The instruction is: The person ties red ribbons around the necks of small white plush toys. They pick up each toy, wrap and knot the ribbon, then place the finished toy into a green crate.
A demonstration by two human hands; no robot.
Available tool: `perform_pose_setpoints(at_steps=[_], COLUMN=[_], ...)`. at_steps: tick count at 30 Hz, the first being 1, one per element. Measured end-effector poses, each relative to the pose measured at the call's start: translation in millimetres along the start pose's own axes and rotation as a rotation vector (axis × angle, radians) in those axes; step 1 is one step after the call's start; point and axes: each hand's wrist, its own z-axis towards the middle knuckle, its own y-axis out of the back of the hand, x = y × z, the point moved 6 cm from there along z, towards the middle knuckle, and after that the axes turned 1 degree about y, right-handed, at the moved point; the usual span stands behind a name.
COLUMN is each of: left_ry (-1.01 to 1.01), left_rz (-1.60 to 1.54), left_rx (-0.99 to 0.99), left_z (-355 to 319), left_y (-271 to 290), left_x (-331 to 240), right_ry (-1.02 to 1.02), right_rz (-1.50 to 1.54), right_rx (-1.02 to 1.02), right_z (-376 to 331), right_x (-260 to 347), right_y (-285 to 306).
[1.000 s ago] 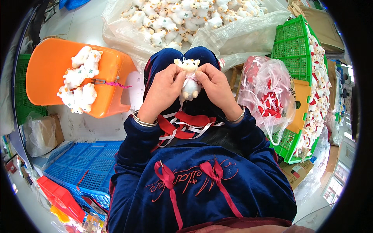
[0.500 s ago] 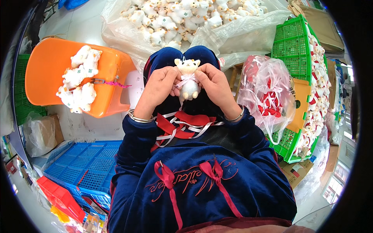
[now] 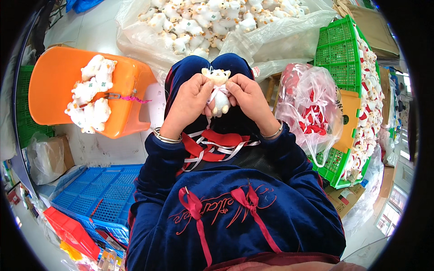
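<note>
A small white plush animal (image 3: 220, 104) with pale orange ears faces me upright above my lap. Round its neck runs a pale pink-white ribbon (image 3: 219, 90). My left hand (image 3: 193, 95) pinches the ribbon between thumb and forefinger at the toy's left side in view, its other fingers curled by the toy's body. On the opposite side my right hand (image 3: 246, 95) pinches at the ribbon too; the fingers behind the toy are hidden. Below my hands, red fabric pieces (image 3: 216, 147) with white ribbons lie across my lap.
An orange stool (image 3: 54, 90) on the left bears several plush toys (image 3: 94, 92). A big clear bag (image 3: 271, 43) of plush toys lies ahead. To the right are a plastic bag (image 3: 312, 106) of red pieces and a green crate (image 3: 337, 54). A blue crate (image 3: 99, 189) stands lower left.
My left hand has turned and shifted slightly inward over the ribbon, covering part of the bow. The toy tilts a little, and my right hand has stayed nearly in place.
</note>
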Motion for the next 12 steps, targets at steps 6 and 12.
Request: perform_pose_setpoints(at_steps=[6,12], left_ry=[-0.005,-0.003], left_rz=[0.086,0.091], left_rx=[-0.006,0.003], left_z=[2.4,3.3], left_y=[2.8,4.7], left_x=[-7.0,-4.1], right_ry=[0.112,0.091], right_rz=[-0.074,-0.319], right_rx=[-0.075,-0.087], right_z=[1.9,8.4], right_x=[15.1,18.1], right_y=[-2.5,-8.0])
